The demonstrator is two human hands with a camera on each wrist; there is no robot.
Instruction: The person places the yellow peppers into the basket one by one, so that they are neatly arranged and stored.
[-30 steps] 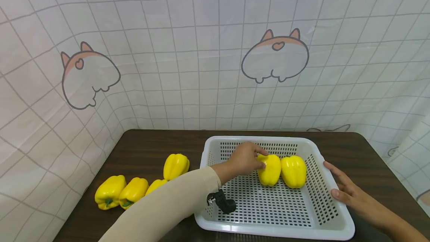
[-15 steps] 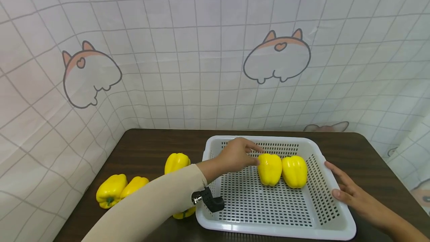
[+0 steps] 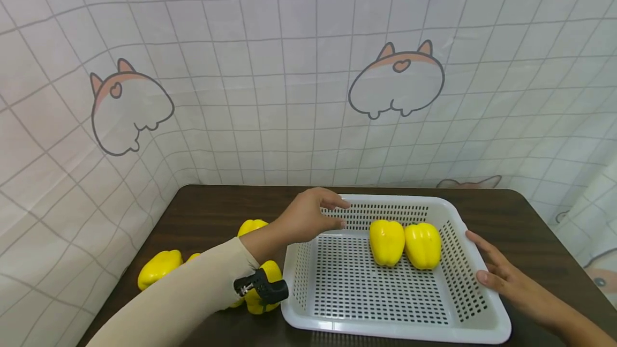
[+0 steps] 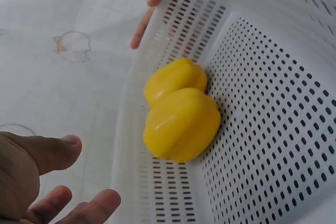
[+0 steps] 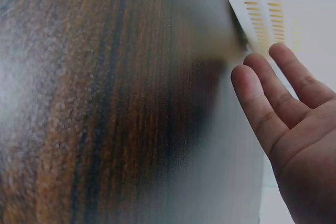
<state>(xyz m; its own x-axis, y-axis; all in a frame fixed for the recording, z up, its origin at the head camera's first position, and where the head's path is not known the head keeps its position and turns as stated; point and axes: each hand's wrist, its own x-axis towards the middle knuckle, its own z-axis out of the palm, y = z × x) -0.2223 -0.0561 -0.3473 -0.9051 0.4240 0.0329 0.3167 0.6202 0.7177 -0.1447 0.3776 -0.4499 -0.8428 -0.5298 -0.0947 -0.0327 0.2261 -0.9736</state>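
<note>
My left hand (image 3: pixel 310 217) hovers over the left part of a white perforated plastic basket (image 3: pixel 381 332), fingers spread and nothing held. Inside the basket, toward its right side, two yellow bell peppers (image 3: pixel 387 243) lie against each other. In the left wrist view the nearer bell pepper (image 4: pixel 182 125) partly covers the other one, and the thumb stands apart from the fingers. At the basket's right rim rests my right hand (image 3: pixel 506 277), its fingers extended along the outer side. The right wrist view shows those fingers (image 5: pixel 275 98) nearly straight by the basket wall.
More yellow bell peppers lie on the dark wooden table (image 3: pixel 217 202) left of the basket, including one at the far left (image 3: pixel 160 268). My left sleeve (image 3: pixel 188 288) hides part of them. A white grid-patterned curtain (image 3: pixel 289 95) hangs behind the table.
My left hand has let go of the left bell pepper in the basket and drawn back leftward. Both peppers there stay in place. The right hand keeps its position at the rim.
</note>
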